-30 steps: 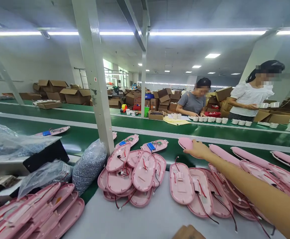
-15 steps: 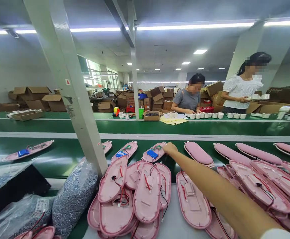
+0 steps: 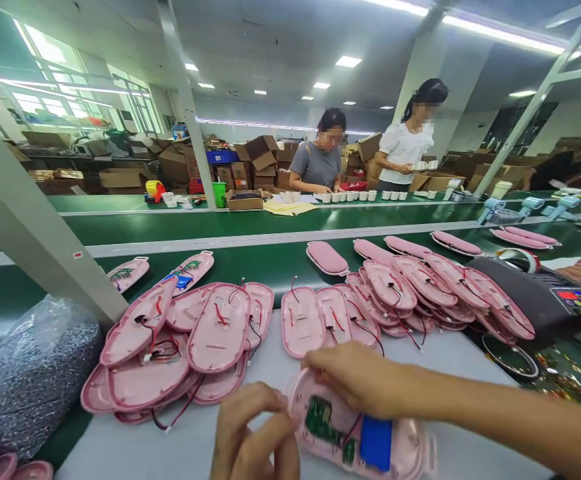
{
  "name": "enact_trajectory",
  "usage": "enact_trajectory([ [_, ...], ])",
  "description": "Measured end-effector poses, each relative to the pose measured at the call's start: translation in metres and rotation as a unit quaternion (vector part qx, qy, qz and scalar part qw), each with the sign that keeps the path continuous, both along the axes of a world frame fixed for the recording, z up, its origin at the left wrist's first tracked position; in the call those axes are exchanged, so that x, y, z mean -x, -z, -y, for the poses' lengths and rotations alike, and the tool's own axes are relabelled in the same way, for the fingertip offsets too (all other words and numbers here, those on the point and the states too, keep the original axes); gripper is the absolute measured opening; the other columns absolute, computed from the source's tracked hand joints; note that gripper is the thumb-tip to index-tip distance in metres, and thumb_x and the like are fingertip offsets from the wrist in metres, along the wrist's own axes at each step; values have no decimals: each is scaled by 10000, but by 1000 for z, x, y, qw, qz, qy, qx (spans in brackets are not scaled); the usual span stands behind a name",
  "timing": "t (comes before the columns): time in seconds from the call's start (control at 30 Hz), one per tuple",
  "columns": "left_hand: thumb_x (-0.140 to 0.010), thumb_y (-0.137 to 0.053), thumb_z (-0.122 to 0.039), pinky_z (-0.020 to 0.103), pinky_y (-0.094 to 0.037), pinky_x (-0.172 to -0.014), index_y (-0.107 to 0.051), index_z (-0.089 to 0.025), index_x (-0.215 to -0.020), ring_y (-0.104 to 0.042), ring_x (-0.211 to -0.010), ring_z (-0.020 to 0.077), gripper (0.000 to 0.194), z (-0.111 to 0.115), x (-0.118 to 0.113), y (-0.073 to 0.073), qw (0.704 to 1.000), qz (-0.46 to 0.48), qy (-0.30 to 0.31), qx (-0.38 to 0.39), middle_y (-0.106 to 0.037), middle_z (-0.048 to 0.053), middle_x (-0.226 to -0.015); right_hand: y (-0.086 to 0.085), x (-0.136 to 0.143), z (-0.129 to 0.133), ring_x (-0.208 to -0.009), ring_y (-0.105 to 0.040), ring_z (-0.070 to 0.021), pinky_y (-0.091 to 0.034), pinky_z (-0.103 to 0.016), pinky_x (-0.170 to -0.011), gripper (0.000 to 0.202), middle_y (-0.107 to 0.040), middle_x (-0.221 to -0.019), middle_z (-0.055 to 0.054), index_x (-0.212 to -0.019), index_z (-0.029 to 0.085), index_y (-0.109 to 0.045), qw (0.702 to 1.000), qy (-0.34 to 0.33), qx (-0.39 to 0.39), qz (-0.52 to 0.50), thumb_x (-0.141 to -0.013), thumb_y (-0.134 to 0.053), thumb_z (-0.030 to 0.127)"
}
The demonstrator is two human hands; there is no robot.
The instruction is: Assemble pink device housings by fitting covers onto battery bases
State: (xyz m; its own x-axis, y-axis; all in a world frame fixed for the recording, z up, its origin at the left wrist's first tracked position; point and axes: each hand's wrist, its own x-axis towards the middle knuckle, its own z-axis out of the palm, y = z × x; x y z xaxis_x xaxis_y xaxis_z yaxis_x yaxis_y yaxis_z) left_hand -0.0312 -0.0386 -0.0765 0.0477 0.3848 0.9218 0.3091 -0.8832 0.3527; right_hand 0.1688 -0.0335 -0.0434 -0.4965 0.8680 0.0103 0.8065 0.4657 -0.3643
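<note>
My right hand [image 3: 355,380] grips the top edge of a pink plastic shell [image 3: 408,447], which lies tilted low in front of me. Inside the shell are a green circuit board [image 3: 319,417] and a blue battery pack [image 3: 376,443] joined by thin wires. Close to the shell's left end is my left hand [image 3: 255,430], its fingers half curled with gaps between them; whether a fingertip touches the shell is unclear. Ahead of my hands lie more open pink shells [image 3: 220,327] with red and black wires, stacked on a pale work surface [image 3: 170,453].
On the green belt [image 3: 250,263] are another shell with a blue battery [image 3: 190,270] and several closed pink shells [image 3: 327,258]. A bag of small metal parts [image 3: 35,373] stands left, a dark machine with a display [image 3: 535,287] right. Co-workers [image 3: 318,160] stand across the line.
My right hand has brought a shell with a blue battery from the belt back toward me. My left hand has come into view. The camera has turned right.
</note>
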Motion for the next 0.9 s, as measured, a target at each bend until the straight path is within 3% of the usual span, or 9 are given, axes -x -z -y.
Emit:
enact_trajectory([
  [0.07,-806,-493,42,307,-446,-722,-577,-166,-908,-543,-829,163,247,0,-5,-5,998,-33,40,18,-538,42,-894,21,4,21,-829,-622,-158,-363,-227,-638,238,-687,-931,-36,-1116,202,-591,1000,-18,5,-3,-903,-485,189],
  [0.13,-827,-429,9,316,-424,-723,-561,-166,-907,-522,-840,169,233,-3,-9,-5,984,-113,105,85,-535,39,-884,20,2,18,-943,-619,-162,-401,-233,-736,285,-681,-1041,-40,-1176,225,-596,1000,15,-21,5,-903,-520,254],
  [0.23,-758,-413,-8,342,-390,-728,-543,-178,-867,-498,-836,186,241,-7,-13,-3,920,-268,169,230,-549,23,-870,-3,-11,-21,-999,-614,-180,-417,-269,-820,287,-671,-1076,-79,-1098,188,-645,980,184,-54,46,-960,-409,275],
  [0.3,-733,-440,-17,364,-372,-762,-556,-187,-879,-488,-865,201,253,-7,-14,-4,869,-361,193,277,-567,15,-896,-14,-20,-56,-988,-623,-225,-439,-323,-816,332,-667,-1037,-141,-1032,119,-656,956,282,-47,73,-976,-366,270],
  [0.43,-817,-474,-72,380,-338,-782,-595,-211,-881,-468,-891,214,195,-4,-20,-4,828,-463,190,253,-591,7,-917,-11,-26,-112,-935,-631,-206,-507,-374,-813,306,-657,-1002,-102,-1014,102,-639,932,346,19,105,-927,-557,383],
  [0.57,-799,-569,-110,366,-336,-783,-602,-209,-811,-480,-862,201,105,-1,-32,1,813,-506,190,217,-606,-10,-853,2,-21,-128,-945,-621,-181,-528,-376,-829,296,-630,-1063,-78,-1079,120,-612,926,358,41,109,-924,-581,370],
  [0.7,-786,-566,-69,318,-365,-748,-549,-168,-719,-513,-786,172,120,1,-40,4,802,-500,215,246,-602,-8,-773,11,-14,-127,-941,-621,-180,-526,-378,-834,276,-634,-1041,-72,-1049,118,-620,932,348,31,100,-915,-596,358],
  [0.8,-846,-546,-100,276,-399,-730,-651,-184,-822,-562,-784,156,137,-1,-36,5,821,-387,229,351,-643,3,-825,13,-9,-126,-900,-625,-172,-526,-363,-808,262,-641,-993,-63,-1006,117,-626,937,342,3,75,-906,-607,358],
  [0.9,-851,-594,-182,254,-434,-708,-714,-195,-858,-604,-780,160,121,-5,-26,5,819,-251,240,457,-686,13,-846,2,-10,-117,-918,-616,-171,-497,-332,-811,214,-645,-996,-80,-1041,105,-609,942,328,-69,26,-951,-512,273],
])
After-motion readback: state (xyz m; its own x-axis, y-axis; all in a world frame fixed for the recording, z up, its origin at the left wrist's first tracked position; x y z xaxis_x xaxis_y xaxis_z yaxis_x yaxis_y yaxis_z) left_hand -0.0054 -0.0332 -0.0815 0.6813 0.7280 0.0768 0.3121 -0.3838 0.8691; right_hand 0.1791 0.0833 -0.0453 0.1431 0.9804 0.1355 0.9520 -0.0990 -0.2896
